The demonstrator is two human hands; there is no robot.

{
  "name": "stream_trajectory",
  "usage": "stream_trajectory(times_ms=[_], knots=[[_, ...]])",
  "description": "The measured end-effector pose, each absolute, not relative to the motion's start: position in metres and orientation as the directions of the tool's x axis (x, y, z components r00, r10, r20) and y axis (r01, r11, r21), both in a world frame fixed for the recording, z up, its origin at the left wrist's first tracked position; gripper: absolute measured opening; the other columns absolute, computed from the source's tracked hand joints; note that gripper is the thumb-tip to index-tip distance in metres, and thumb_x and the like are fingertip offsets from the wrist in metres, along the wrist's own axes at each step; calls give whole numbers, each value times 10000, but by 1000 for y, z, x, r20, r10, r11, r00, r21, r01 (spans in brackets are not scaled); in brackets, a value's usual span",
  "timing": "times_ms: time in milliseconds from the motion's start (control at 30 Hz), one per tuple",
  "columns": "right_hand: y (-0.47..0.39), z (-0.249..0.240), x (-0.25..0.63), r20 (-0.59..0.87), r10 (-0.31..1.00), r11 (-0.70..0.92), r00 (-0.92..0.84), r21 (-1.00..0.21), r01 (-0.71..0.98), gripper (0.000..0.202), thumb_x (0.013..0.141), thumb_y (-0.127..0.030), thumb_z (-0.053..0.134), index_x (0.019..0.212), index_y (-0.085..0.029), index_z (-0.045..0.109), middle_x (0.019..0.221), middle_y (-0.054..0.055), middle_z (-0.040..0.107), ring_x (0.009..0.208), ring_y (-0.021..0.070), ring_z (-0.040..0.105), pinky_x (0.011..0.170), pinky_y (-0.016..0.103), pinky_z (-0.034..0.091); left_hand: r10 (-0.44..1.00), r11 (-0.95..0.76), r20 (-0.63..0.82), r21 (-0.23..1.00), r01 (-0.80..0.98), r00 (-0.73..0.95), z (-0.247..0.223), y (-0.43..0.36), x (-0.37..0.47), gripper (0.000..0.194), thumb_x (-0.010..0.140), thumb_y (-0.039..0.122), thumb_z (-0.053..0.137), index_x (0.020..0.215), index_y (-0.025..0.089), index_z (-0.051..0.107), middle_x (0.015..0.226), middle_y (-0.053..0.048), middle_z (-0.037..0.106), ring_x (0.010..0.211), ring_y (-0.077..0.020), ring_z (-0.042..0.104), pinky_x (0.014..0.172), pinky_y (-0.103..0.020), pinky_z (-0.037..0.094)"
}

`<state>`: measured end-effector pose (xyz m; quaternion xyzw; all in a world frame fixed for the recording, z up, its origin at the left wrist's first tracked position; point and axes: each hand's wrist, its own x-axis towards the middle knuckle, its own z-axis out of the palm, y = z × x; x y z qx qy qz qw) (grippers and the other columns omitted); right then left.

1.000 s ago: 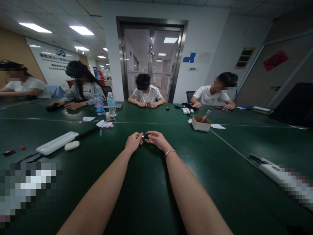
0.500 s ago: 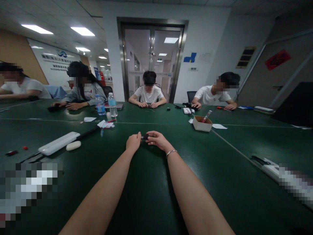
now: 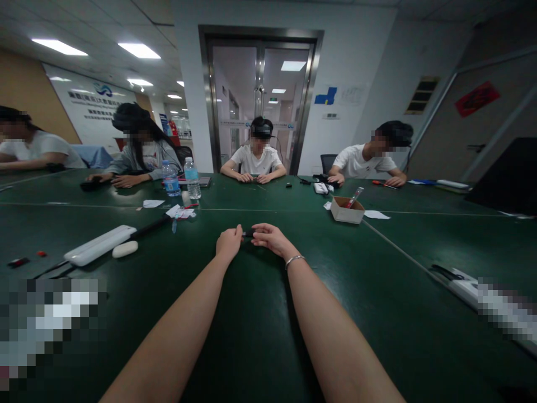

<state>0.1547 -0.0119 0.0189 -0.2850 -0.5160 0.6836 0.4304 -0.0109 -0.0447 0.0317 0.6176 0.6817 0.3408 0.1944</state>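
Note:
Over the green table (image 3: 260,313), my two hands meet at a small black object with a silvery end (image 3: 248,233), too small to name for certain. My left hand (image 3: 229,244) is closed at the object's silvery left end, its thumb pointing up. The fingers of my right hand (image 3: 268,238) are curled around its dark right end. A metal bracelet (image 3: 294,262) circles my right wrist. Part of the object is hidden behind my fingers.
Two water bottles (image 3: 192,180) stand beyond, left, near crumpled paper (image 3: 180,212). A small open box (image 3: 348,210) holds a red-and-clear item. A white device (image 3: 100,244) and a white oval object (image 3: 125,249) lie left. Several people sit across the table.
The camera view has shifted very slightly. My hands keep nearly the same place and grip on the small black object.

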Motion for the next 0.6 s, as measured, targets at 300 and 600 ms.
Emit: stream_trajectory(times_ms=[300,600], knots=[[-10,17,154,28,911,-113,-412,-942,-315,203,741,-93,703,907,-122,589,758,52,651,642,152,669,618,240,577,967,-80,228,701,709,-117,30,-45,-11,492,879,518,254,682,208,583,680,-39,623,594,-184,558,542,-274,356],[-8,17,154,35,921,-113,-389,-929,-351,211,742,-105,709,905,-109,577,776,59,653,626,165,676,602,240,577,935,-242,346,782,574,-78,14,-31,-16,340,855,475,386,756,208,572,656,11,585,627,-150,551,615,-257,387]])
